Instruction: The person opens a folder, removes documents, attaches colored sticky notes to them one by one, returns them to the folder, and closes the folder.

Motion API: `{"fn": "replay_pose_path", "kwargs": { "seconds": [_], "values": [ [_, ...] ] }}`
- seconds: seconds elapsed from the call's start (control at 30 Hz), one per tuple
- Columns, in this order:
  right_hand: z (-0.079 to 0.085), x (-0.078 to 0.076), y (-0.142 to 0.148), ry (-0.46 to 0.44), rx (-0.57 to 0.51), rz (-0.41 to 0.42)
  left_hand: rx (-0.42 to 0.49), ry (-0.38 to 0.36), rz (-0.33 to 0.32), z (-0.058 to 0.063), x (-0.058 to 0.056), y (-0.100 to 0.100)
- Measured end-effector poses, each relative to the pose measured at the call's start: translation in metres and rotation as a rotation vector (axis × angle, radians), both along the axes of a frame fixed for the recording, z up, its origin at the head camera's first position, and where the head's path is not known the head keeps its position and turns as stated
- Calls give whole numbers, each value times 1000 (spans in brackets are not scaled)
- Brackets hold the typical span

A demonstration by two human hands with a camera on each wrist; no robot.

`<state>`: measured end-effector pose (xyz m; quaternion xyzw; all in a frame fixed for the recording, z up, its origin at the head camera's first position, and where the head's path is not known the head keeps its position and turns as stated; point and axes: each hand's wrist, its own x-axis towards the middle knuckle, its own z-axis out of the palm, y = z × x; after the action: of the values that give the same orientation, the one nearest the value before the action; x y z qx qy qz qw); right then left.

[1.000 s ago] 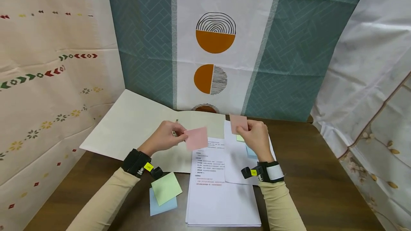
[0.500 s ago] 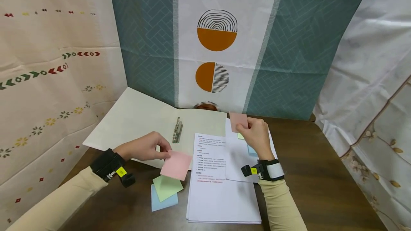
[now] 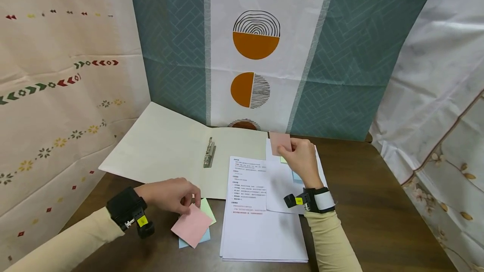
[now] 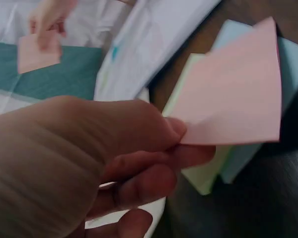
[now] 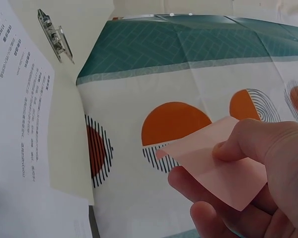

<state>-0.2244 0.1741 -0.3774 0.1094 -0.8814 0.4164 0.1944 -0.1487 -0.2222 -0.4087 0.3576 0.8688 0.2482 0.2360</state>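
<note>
My left hand (image 3: 174, 195) pinches a corner of a pink sticky note pad (image 3: 192, 225) between thumb and forefinger. In the left wrist view this pink pad (image 4: 233, 94) overlaps a green pad (image 4: 201, 181) and a blue pad (image 4: 295, 59). My right hand (image 3: 301, 160) holds up a single pink sticky note (image 3: 280, 142) over the top of a white sheet (image 3: 277, 196). On that sheet show the edges of a green note (image 3: 283, 160) and a blue note (image 3: 297, 177), partly hidden by the hand. The right wrist view shows the thumb across the pink note (image 5: 208, 168).
A stack of printed paper (image 3: 262, 238) lies in the middle, under the white sheet. Behind it an open cream folder (image 3: 162, 146) shows its metal clip (image 3: 209, 153). Patterned cloths (image 3: 329, 66) hang around the brown table (image 3: 378, 205).
My left hand has moved left and toward me with the pink pad, from above the folder down over the green and blue pads. The right hand has stayed in place with its note.
</note>
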Motion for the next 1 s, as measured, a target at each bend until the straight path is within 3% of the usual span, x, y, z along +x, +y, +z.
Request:
{"fn": "replay_pose_path", "kwargs": {
  "seconds": [0.23,0.5,0.6,0.77,1.0],
  "values": [
    [0,0,0,-1,3,14,-103,12,31,-9,3,2],
    [-1,-1,0,-4,-3,18,-105,-69,69,-12,1,1],
    [-1,0,0,-8,-1,19,-108,-62,96,-12,1,3],
    [0,2,-2,11,21,23,-57,5,110,-7,-3,13],
    [1,6,-8,180,150,8,-32,231,122,4,-18,38]
  ]
}}
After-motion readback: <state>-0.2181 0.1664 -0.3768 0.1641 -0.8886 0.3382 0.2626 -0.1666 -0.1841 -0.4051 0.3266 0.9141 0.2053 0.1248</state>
